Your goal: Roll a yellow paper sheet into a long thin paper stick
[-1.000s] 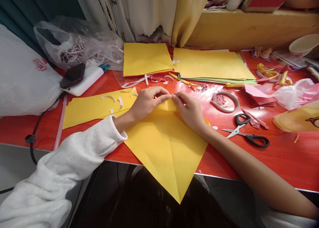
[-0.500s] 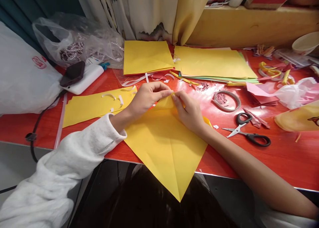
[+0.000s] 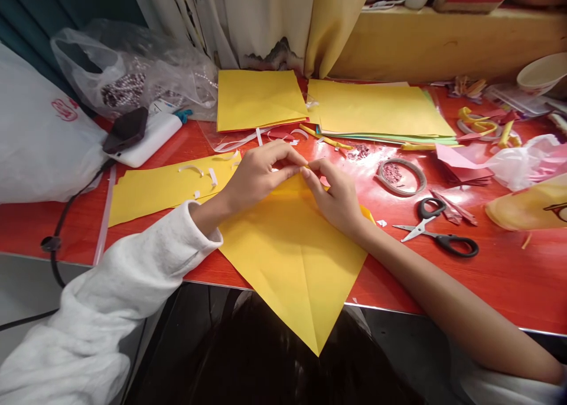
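A yellow paper sheet (image 3: 296,257) with a faint lengthwise crease lies over the near edge of the red table, one corner pointing down past the edge. Its far corner is pinched between the fingertips of my left hand (image 3: 270,172) and my right hand (image 3: 334,192), which meet near the middle of the view. The thumbs and forefingers hide most of that corner. Black-handled scissors (image 3: 425,228) lie partly open to the right of my right forearm.
Yellow paper stacks (image 3: 261,101) (image 3: 381,113) lie at the back, and yellow strips (image 3: 150,186) at the left. A tape ring (image 3: 401,177), pink paper (image 3: 465,163), a phone (image 3: 126,130) and plastic bags (image 3: 44,127) surround the hands. Small white scraps are scattered about.
The view has shifted slightly. My left hand's fingers are a little more arched, and both hands still pinch the paper's far corner.
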A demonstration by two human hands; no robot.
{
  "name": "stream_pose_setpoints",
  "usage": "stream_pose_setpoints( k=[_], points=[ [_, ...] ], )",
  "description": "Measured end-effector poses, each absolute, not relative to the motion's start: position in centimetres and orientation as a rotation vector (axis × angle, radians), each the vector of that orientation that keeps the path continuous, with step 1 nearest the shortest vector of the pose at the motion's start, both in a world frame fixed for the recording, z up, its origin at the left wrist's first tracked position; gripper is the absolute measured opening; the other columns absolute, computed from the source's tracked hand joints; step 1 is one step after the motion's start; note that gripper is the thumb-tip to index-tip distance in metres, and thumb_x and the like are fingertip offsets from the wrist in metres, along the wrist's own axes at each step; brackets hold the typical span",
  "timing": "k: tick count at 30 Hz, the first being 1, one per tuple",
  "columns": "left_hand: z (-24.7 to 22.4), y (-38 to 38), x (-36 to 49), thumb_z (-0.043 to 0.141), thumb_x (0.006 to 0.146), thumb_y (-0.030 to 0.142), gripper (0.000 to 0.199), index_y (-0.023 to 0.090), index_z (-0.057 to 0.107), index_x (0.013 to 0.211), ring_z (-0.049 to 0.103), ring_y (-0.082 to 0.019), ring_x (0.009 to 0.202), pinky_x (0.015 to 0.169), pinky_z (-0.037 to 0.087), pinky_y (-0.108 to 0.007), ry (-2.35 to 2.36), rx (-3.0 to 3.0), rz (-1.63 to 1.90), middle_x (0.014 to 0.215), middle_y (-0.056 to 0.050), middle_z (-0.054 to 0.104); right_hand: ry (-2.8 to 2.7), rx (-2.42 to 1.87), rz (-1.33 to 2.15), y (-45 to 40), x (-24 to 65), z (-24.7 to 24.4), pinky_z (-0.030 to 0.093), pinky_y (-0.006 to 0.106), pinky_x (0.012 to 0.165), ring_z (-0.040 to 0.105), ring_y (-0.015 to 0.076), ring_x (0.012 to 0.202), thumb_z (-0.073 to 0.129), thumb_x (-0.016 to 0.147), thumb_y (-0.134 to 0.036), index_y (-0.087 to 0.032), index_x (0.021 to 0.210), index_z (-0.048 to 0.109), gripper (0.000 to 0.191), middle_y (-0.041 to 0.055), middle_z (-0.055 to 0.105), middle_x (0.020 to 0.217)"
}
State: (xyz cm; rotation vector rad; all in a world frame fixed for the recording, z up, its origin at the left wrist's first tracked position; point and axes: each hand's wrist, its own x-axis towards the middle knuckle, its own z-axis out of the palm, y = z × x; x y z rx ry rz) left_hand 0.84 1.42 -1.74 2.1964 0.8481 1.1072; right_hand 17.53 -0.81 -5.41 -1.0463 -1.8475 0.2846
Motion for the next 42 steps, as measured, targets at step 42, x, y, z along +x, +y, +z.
stream_pose_setpoints(
  k=[42],
  points=[
    [-2.4,0.7,0.9,0.052,0.086,0.022,0.013,0.019,0.063,0.091,0.059,-0.013,0.089,0.082,0.047,-0.03,0.848,2.504,1.213,0.092,-0.004,0.063,-1.824,-0.968,0.428,-1.0,18.1,-5.3,0.04,0.024,0.059,0.049,0.0103,0.062,0.044,0.09,-0.032,-0.019,0.081,0.054,0.019,0.0001,0.056,0.07]
  ],
)
